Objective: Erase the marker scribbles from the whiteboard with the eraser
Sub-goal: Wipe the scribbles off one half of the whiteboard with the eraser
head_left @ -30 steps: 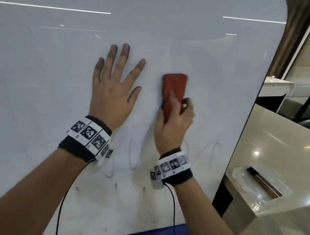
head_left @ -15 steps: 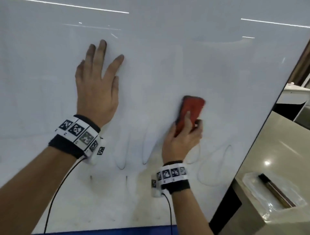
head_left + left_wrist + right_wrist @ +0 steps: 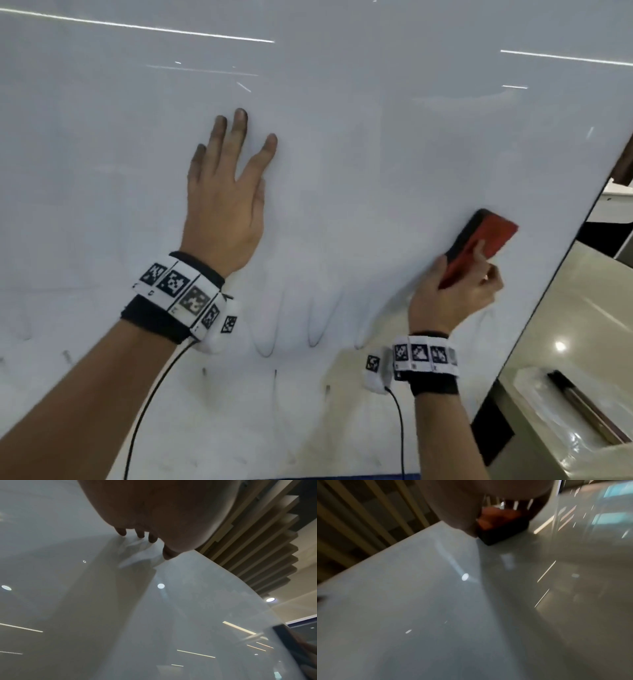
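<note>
A large whiteboard fills the head view. My right hand grips a red eraser with a dark felt side and holds it tilted against the board near its right edge. The eraser shows blurred under my palm in the right wrist view. My left hand lies flat on the board with fingers spread, left of centre; its fingertips touch the surface. Faint looped marker scribbles run across the board below both hands, with short dark ticks under them.
Right of the board's dark edge stands a glossy beige counter. A clear tray on it holds a dark marker. A blue strip runs along the board's bottom edge.
My right hand has swept the eraser down and to the right, from beside my left hand to near the board's right edge. My left hand stays flat on the board.
</note>
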`<state>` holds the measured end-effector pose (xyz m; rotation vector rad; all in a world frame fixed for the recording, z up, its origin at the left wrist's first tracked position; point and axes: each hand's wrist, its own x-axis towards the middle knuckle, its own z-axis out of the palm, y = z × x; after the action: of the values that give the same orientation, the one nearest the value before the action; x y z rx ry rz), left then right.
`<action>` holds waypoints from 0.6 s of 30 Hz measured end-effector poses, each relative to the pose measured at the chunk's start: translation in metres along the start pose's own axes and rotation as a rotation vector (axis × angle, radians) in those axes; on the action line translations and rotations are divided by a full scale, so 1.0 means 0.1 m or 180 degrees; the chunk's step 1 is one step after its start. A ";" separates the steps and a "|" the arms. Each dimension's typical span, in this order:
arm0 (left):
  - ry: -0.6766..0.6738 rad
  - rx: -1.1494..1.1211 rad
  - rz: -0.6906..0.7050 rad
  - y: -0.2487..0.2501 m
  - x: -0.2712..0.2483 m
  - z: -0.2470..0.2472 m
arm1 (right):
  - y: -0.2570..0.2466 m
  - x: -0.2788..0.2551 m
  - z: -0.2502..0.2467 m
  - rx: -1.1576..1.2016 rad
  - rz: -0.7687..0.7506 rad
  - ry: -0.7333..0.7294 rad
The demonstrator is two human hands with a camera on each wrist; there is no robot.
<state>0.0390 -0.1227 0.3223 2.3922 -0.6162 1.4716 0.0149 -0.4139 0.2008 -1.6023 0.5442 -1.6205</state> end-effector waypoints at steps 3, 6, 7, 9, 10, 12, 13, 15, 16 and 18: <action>-0.0077 0.0016 0.0056 -0.04 -0.01 -0.02 | -0.32 -0.92 0.16 -0.0004 -0.1370 -0.0965; -0.0251 -0.0200 0.0258 -0.18 -0.05 -0.17 | -0.26 -1.22 0.12 -0.0152 -0.2882 -0.1877; -0.0307 -0.0239 0.0312 -0.22 -0.08 -0.24 | -0.24 -1.08 0.11 -0.0160 -0.3153 -0.1883; -0.0361 -0.0192 0.0334 -0.28 -0.19 -0.38 | -0.28 -0.67 0.12 -0.0082 -0.3042 -0.1476; -0.0375 -0.0171 0.0297 -0.31 -0.26 -0.42 | -0.32 -0.48 0.12 0.0002 -0.2626 -0.1133; -0.0383 -0.0135 0.0191 -0.35 -0.41 -0.44 | -0.46 -0.32 0.20 0.0315 -0.1503 -0.0530; -0.0406 -0.0093 0.0151 -0.36 -0.48 -0.41 | -0.54 -0.45 0.25 0.0403 -0.1143 -0.0404; -0.0510 0.0092 0.0090 -0.39 -0.60 -0.33 | -0.54 -1.04 0.30 0.0386 -0.1450 -0.0788; -0.0545 0.0223 0.0068 -0.41 -0.64 -0.29 | -0.44 -1.40 0.29 0.0296 -0.1988 -0.1220; -0.0576 0.0461 0.0028 -0.42 -0.71 -0.22 | -0.13 -2.01 0.21 0.0017 -0.3049 -0.2044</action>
<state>0.0140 -0.0615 0.2683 2.6586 -0.5781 1.3556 0.0126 -0.2475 0.0853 -2.4114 -0.6653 -1.5324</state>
